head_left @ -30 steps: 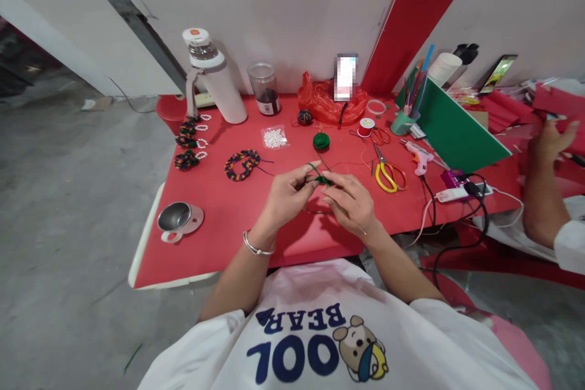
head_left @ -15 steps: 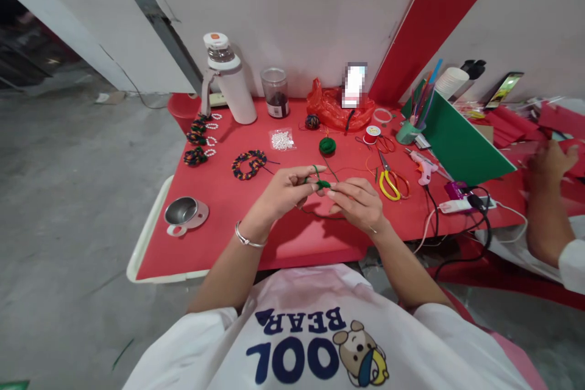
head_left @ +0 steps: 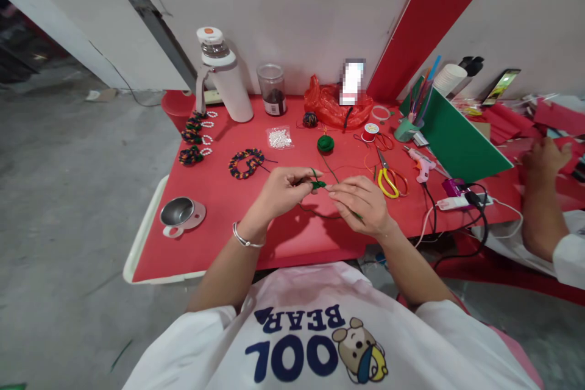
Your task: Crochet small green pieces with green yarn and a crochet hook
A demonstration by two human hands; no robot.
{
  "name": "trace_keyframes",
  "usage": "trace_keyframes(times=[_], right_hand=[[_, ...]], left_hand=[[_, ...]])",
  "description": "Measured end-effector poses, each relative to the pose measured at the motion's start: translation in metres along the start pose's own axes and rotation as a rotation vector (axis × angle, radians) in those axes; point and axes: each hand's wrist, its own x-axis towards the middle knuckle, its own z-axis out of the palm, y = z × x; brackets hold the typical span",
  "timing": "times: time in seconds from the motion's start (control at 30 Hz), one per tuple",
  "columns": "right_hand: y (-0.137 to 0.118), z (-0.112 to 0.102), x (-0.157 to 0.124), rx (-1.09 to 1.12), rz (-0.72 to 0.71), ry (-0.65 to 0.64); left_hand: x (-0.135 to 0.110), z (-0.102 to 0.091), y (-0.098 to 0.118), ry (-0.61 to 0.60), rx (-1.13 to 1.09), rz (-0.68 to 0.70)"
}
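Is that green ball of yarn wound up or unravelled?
Mostly wound up: the green yarn ball has a round shape, with a strand trailing toward the right hand.

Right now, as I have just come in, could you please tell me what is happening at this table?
A person works with green yarn at a red table. The left hand holds a small green yarn piece. The right hand is close beside it; whatever its fingertips pinch is too small to make out. Beyond the hands lies a green yarn ball; a multicoloured loop lies to the left.
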Motion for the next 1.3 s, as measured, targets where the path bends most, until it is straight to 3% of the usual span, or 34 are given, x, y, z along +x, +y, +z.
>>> trace_keyframes(times=[0.33, 0.53, 0.73, 0.83, 0.9, 1.0, 1.1, 1.3], right_hand=[[-0.011, -0.006, 0.005, 0.256, 0.217, 0.114], [-0.016, -0.007, -0.002, 0.406, 0.478, 0.174], [-0.009, 0.015, -0.008, 0.758, 0.687, 0.339], [-0.01, 0.028, -0.007, 0.8, 0.645, 0.402], [-0.013, 0.03, -0.006, 0.667, 0.589, 0.402], [-0.015, 0.023, -0.005, 0.356, 0.426, 0.265], [-0.013, 0.014, -0.005, 0.199, 0.218, 0.106], [-0.01, 0.011, -0.003, 0.023, 0.103, 0.094]], left_hand=[[-0.001, 0.003, -0.002, -0.037, -0.011, 0.054], [0.001, 0.003, -0.005, -0.03, -0.007, 0.071], [0.001, 0.008, -0.004, -0.054, -0.144, 0.011], [0.003, 0.014, -0.009, -0.144, -0.282, -0.018], [0.004, 0.016, -0.014, -0.204, -0.373, -0.043], [0.005, 0.016, -0.019, -0.196, -0.463, -0.073], [0.004, 0.012, -0.02, -0.153, -0.483, -0.08], [0.009, 0.012, -0.02, -0.168, -0.458, -0.106]])
